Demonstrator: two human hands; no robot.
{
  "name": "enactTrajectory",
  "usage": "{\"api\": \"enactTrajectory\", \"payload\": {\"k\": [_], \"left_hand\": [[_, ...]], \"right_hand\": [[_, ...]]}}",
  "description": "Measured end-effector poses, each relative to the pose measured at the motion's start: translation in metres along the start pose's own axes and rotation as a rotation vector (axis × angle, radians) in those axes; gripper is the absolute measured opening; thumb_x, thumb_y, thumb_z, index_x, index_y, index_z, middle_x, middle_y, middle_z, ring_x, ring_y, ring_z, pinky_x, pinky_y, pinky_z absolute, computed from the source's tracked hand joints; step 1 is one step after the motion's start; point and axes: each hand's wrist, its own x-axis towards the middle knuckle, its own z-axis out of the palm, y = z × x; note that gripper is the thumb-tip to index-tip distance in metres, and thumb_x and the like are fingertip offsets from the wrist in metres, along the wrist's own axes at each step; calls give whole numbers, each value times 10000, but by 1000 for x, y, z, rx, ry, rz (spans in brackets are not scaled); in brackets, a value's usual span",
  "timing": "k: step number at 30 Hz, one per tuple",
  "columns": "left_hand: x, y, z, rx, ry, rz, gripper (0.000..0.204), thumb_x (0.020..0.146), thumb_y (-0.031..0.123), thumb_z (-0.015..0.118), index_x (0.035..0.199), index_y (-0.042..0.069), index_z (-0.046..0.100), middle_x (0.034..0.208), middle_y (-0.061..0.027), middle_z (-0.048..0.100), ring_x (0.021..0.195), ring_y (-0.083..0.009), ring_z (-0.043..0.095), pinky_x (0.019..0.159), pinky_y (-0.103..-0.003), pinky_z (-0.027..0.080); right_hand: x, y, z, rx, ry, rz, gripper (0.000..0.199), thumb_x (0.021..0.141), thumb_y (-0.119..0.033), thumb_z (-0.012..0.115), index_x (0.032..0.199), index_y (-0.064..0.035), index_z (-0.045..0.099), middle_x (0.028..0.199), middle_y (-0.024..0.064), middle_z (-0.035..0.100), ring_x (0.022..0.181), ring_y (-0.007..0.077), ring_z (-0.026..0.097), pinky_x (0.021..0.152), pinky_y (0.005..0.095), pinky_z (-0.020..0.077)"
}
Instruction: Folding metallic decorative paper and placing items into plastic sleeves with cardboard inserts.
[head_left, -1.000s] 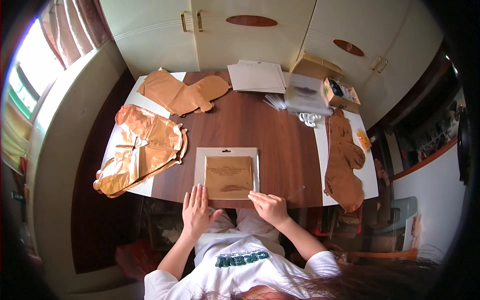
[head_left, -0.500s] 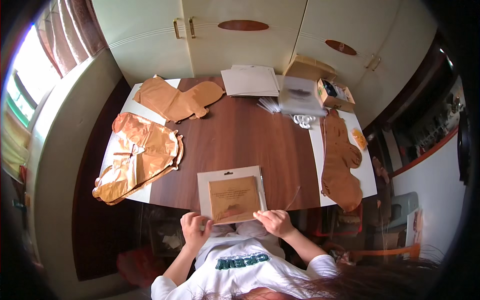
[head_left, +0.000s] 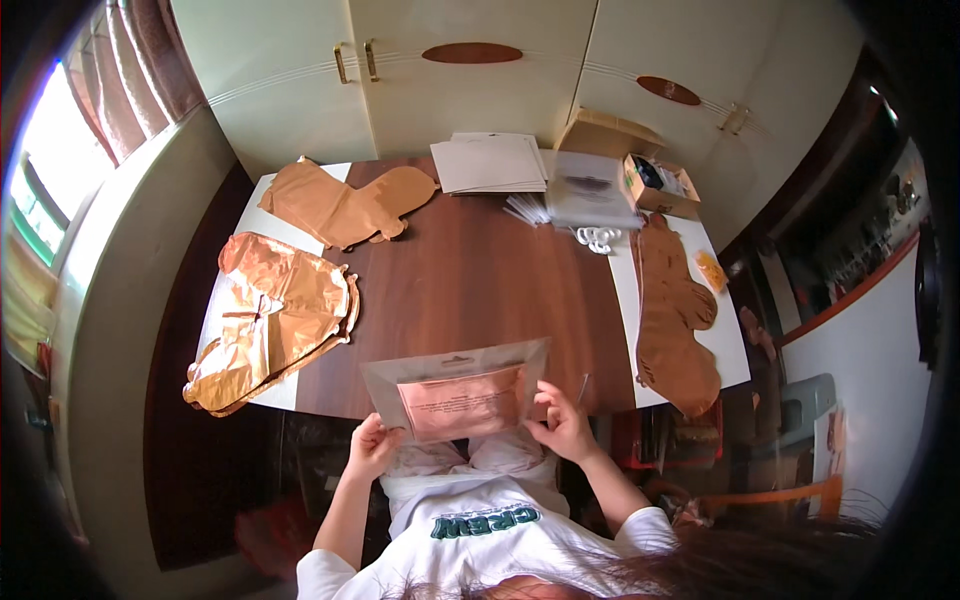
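A clear plastic bag (head_left: 384,385) with a hang slot at its top is tilted up over the table's near edge. Inside it lies a folded rose-gold foil piece (head_left: 465,405), shiny, with small dark print. My left hand (head_left: 372,448) pinches the bag's lower left corner between thumb and fingers. On the other side, my right hand (head_left: 562,425) grips the right edge near the lower corner, fingers partly raised. A thin pale stick (head_left: 585,385) shows just beyond the right hand; whether it touches the hand is unclear.
Flat copper-coloured foil shapes (head_left: 285,290) lie at the left, another (head_left: 345,200) behind, and one (head_left: 672,320) at the right. White cards (head_left: 490,165), plastic sleeves (head_left: 592,190), white straws (head_left: 527,208), white ribbon-like loops (head_left: 597,238), a small box (head_left: 665,185) and an orange packet (head_left: 711,271) stand farther back.
The bag has tilted and shifted slightly left, its foil now catching pinkish light. My left hand moved slightly left; my right hand turned and rose along the bag's edge. The view shifted slightly.
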Motion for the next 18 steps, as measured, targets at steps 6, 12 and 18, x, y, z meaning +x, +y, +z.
{"api": "enactTrajectory", "payload": {"k": [6,12,18], "left_hand": [[53,16,10,74,-46,0,213,827,-35,582,1028,8,527,1013,-77,620,962,-135,572,832,-257,437],[72,12,22,135,-124,2,234,773,-5,651,997,-10,582,996,-123,646,940,-205,620,811,-313,494],[77,23,31,99,-189,68,119,764,-16,676,880,-11,650,890,-83,656,801,-140,610,699,-251,476]], "right_hand": [[31,-16,-10,-280,-53,42,189,789,-54,658,970,-32,607,882,30,632,559,47,518,500,207,420],[42,-1,-5,-137,-86,-93,327,695,-120,751,991,-42,635,856,52,667,823,137,650,720,248,523],[61,-32,-14,-206,-76,-377,182,702,-181,761,856,-116,687,873,17,677,756,170,627,648,300,510]]}}
